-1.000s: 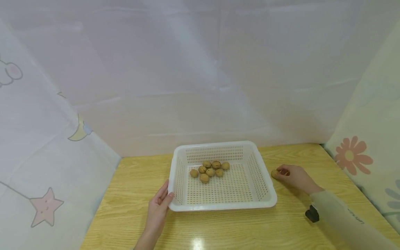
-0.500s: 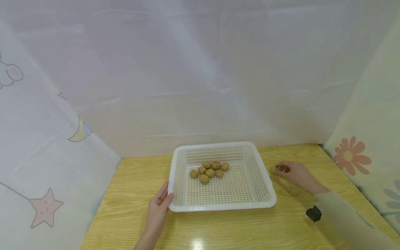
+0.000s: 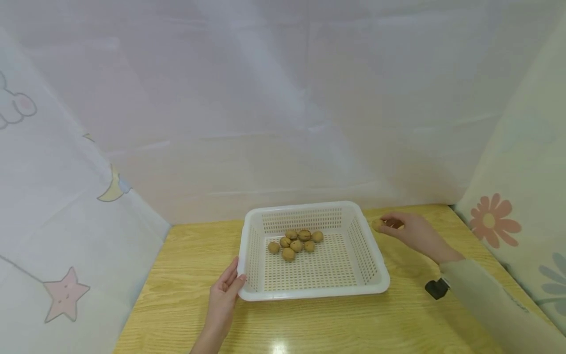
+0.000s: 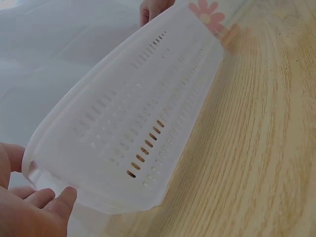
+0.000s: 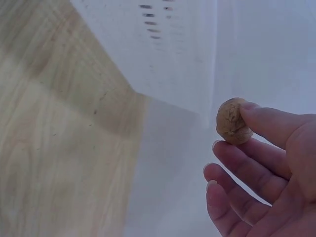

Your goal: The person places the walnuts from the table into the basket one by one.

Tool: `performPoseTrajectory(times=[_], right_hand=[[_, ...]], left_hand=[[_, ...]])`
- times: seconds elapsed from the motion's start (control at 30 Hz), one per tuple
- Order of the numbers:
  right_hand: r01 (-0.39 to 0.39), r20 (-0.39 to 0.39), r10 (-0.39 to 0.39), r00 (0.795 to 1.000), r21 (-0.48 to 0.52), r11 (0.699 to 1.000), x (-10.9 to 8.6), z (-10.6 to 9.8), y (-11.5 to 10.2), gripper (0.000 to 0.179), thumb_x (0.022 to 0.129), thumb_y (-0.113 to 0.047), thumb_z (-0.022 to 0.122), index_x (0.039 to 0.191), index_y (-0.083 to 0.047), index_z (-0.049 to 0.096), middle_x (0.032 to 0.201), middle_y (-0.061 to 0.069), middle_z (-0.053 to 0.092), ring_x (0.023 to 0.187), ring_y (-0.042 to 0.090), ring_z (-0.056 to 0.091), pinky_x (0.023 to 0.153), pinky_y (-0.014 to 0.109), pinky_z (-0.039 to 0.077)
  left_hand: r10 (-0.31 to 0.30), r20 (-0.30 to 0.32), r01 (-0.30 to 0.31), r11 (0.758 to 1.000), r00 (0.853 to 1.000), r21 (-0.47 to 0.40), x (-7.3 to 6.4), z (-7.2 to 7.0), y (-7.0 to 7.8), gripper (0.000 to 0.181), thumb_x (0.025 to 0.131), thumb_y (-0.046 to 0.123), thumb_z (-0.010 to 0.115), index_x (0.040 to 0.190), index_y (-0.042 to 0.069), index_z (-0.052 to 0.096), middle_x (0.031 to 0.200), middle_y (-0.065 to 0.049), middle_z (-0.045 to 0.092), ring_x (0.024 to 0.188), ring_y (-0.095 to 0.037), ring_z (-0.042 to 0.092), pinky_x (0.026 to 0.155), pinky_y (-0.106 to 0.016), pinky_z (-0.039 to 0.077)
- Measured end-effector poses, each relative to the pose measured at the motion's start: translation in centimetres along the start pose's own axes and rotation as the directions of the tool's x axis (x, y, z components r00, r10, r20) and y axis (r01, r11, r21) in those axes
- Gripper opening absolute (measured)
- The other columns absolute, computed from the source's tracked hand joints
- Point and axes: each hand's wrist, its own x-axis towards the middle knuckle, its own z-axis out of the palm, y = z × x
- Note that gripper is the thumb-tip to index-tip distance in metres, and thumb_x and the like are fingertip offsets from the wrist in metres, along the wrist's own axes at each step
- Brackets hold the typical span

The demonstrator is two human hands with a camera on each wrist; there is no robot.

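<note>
A white slotted plastic basket (image 3: 314, 293) stands on the wooden table, with several walnuts (image 3: 296, 246) grouped toward its back left. My left hand (image 3: 222, 298) grips the basket's left rim; in the left wrist view the thumb (image 4: 12, 157) and fingertips lie on either side of that rim. Just beyond the basket's right side, my right hand (image 3: 413, 232) pinches a single walnut (image 5: 232, 121) between thumb and fingers. In the right wrist view the other fingers are loosely bent below the nut, and the basket wall (image 5: 173, 54) is close by.
The wooden table (image 3: 185, 275) reaches around the basket on its left, front and right. A pale cloth backdrop (image 3: 221, 123) hangs behind, with printed side sheets at left and right. A small black device (image 3: 437, 288) sits at the right wrist.
My right hand has lifted the walnut off the table on the right and moved it up and leftward, near the basket's right rim. The left hand and basket have stayed put.
</note>
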Motion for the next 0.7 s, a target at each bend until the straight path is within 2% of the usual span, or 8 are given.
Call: performPoseTrajectory(times=[0.47,0.7], right_hand=[[0.043,0.061,-0.043,0.997,0.005,0.999,2.8,0.3,-3.9,0.054,0.095,-0.054,0.071,0.128,-0.01,0.071,0.107,-0.002,0.073,0.102,0.023,0.065,0.085,0.045,0.057],[0.109,0.102,-0.112,0.988,0.035,0.993,4.9,2.3,-5.4,0.039,0.096,-0.041,0.075,0.12,-0.01,0.074,0.099,-0.004,0.073,0.09,0.015,0.064,0.078,0.036,0.056]], left_hand=[[-0.002,-0.002,0.002,1.0,1.0,0.001,0.0,0.1,0.0,0.061,0.105,0.008,0.059,0.161,0.002,0.033,0.164,-0.019,0.035,0.148,-0.036,0.04,0.113,-0.036,0.047],[-0.006,0.001,0.006,1.0,1.0,-0.002,-0.1,0.1,0.0,0.062,0.105,0.008,0.059,0.161,0.003,0.033,0.164,-0.02,0.035,0.148,-0.036,0.04,0.113,-0.037,0.046]])
